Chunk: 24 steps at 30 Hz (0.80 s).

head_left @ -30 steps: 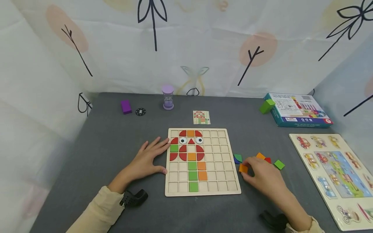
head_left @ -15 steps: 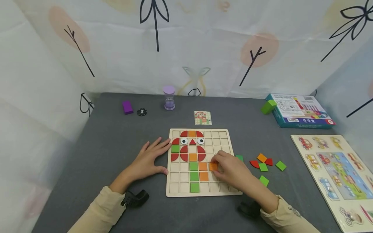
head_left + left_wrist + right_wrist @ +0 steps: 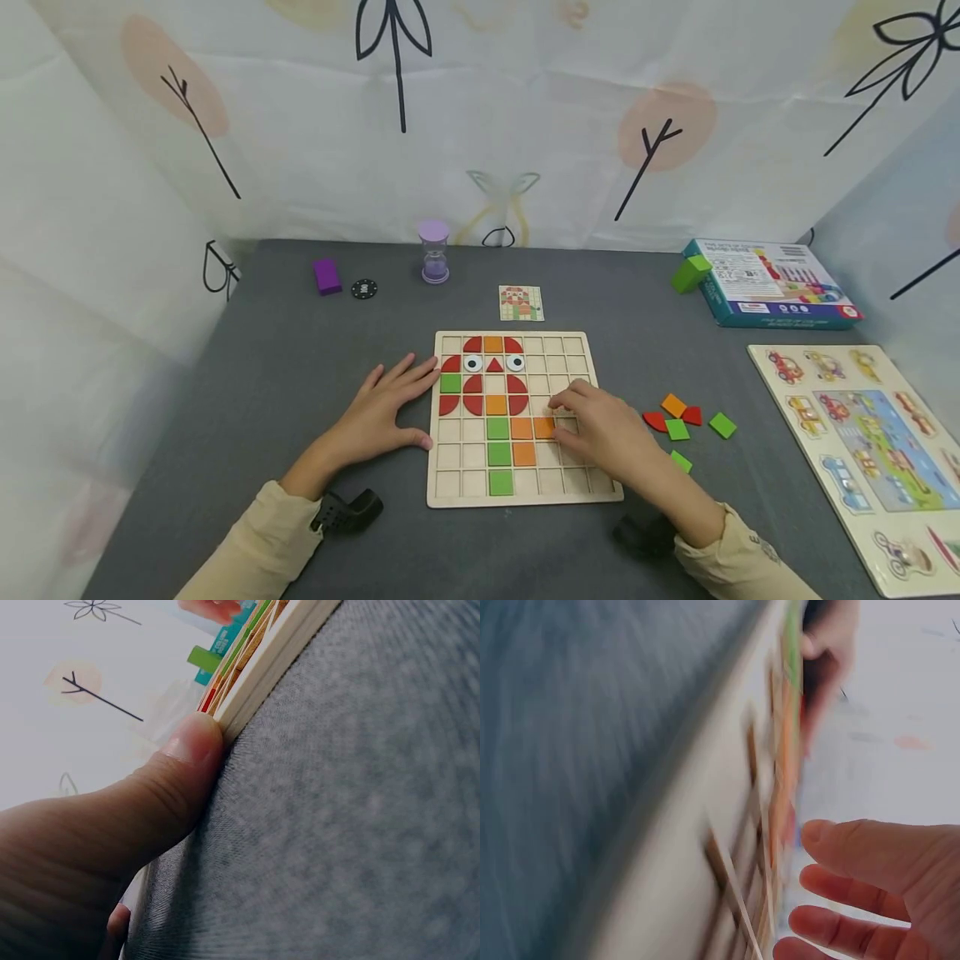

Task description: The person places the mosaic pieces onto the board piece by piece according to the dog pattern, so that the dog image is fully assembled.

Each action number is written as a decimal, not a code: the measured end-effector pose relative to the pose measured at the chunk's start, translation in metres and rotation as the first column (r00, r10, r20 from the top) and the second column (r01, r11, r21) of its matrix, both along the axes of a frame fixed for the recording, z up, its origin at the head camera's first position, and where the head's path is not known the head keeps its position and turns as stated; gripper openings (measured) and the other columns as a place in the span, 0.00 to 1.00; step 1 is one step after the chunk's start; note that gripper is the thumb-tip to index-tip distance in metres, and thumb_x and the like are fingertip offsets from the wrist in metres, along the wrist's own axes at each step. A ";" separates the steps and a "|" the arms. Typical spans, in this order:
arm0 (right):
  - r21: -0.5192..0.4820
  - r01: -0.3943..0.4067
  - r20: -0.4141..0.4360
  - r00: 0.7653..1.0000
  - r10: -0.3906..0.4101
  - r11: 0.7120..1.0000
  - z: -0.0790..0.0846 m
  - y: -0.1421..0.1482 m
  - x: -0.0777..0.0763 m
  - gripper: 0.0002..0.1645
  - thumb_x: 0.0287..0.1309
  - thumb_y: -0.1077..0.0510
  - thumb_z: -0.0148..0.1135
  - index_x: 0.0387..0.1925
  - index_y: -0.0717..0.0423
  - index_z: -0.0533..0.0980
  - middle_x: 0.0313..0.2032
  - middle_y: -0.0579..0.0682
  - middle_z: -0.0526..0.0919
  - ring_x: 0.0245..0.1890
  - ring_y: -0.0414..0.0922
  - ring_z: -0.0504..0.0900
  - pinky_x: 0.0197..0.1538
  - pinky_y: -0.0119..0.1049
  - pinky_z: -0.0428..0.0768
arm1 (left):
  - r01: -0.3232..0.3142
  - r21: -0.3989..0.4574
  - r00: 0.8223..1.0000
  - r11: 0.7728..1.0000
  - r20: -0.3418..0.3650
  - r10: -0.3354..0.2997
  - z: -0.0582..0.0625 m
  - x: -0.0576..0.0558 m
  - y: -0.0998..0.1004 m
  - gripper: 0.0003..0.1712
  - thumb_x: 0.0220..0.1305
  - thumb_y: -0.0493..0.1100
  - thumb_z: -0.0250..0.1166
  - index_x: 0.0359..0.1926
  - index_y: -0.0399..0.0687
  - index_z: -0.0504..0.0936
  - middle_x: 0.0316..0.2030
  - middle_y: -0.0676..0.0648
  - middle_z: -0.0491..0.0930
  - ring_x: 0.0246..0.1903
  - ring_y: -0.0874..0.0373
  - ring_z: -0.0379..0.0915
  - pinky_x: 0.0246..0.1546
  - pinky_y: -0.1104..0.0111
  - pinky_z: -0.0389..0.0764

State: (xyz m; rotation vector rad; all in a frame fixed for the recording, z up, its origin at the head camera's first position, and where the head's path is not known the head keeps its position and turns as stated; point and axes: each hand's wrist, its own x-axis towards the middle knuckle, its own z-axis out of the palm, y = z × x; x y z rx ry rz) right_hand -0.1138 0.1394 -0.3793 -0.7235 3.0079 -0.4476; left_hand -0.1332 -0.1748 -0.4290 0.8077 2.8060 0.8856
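Observation:
A wooden grid board [image 3: 447,482] lies in front of me, with red, green and orange tiles and two eye pieces forming a figure in its cells. My left hand [image 3: 386,408] is spread along its left edge; the left wrist view has the thumb [image 3: 191,746] pressed on the rim. Over the board's right half hovers my right hand [image 3: 611,429], its fingertips just beside an orange tile [image 3: 543,428] that sits in the grid. In the right wrist view the thumb [image 3: 855,844] stands apart from the fingers, with nothing between them. A small pattern card [image 3: 521,303] lies behind the board.
Loose orange, red and green tiles [image 3: 677,430] lie right of the board. Further right is a picture puzzle board [image 3: 795,521]. A game box [image 3: 780,283] with a green block [image 3: 691,273], a sand timer [image 3: 435,254], a black chip [image 3: 364,288] and a purple block [image 3: 327,277] stand behind.
My right hand has carried the orange tile leftward from beside the board into a cell, then let go and drawn back slightly. The left hand has stayed at the board's edge.

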 end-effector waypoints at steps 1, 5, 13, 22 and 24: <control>-0.013 0.018 -0.011 1.000 -0.018 1.000 0.002 0.007 -0.001 0.17 0.42 0.54 0.69 0.37 0.51 0.78 0.33 0.44 0.75 0.27 0.37 0.72 0.28 0.31 0.71 | 0.000 -0.001 1.000 1.000 -0.001 0.000 0.000 0.000 0.000 0.56 0.36 0.67 0.65 0.67 0.55 0.55 0.67 0.54 0.51 0.67 0.51 0.37 0.60 0.46 0.35; -0.012 0.125 -0.061 0.990 -0.126 0.992 0.008 0.041 -0.005 0.18 0.43 0.55 0.69 0.39 0.54 0.78 0.35 0.49 0.76 0.29 0.43 0.75 0.27 0.36 0.73 | 0.000 0.000 1.000 1.000 0.000 0.000 0.000 0.000 0.000 0.56 0.36 0.67 0.65 0.67 0.55 0.55 0.67 0.54 0.50 0.67 0.51 0.37 0.60 0.46 0.35; 0.155 0.331 0.079 0.935 -0.346 0.931 0.013 0.102 -0.017 0.20 0.45 0.55 0.66 0.40 0.60 0.76 0.34 0.56 0.75 0.31 0.50 0.76 0.26 0.43 0.74 | -0.003 -0.002 1.000 1.000 -0.003 0.003 0.000 0.000 0.000 0.56 0.36 0.67 0.66 0.67 0.56 0.55 0.67 0.54 0.50 0.67 0.51 0.37 0.60 0.45 0.35; 0.213 0.343 0.202 0.901 -0.385 0.915 0.010 0.114 -0.021 0.22 0.45 0.50 0.66 0.39 0.62 0.77 0.32 0.55 0.74 0.28 0.47 0.73 0.26 0.42 0.72 | -0.004 0.007 1.000 1.000 0.004 0.004 0.001 0.001 0.000 0.56 0.36 0.66 0.66 0.67 0.55 0.55 0.67 0.54 0.51 0.67 0.50 0.37 0.60 0.45 0.35; 0.215 0.341 0.206 0.900 -0.383 0.915 0.009 0.113 -0.021 0.20 0.46 0.52 0.65 0.38 0.62 0.77 0.31 0.55 0.74 0.28 0.47 0.72 0.26 0.42 0.72 | -0.006 0.006 1.000 1.000 0.002 0.006 0.001 0.001 0.000 0.56 0.36 0.67 0.66 0.67 0.55 0.55 0.67 0.54 0.51 0.67 0.50 0.37 0.60 0.45 0.35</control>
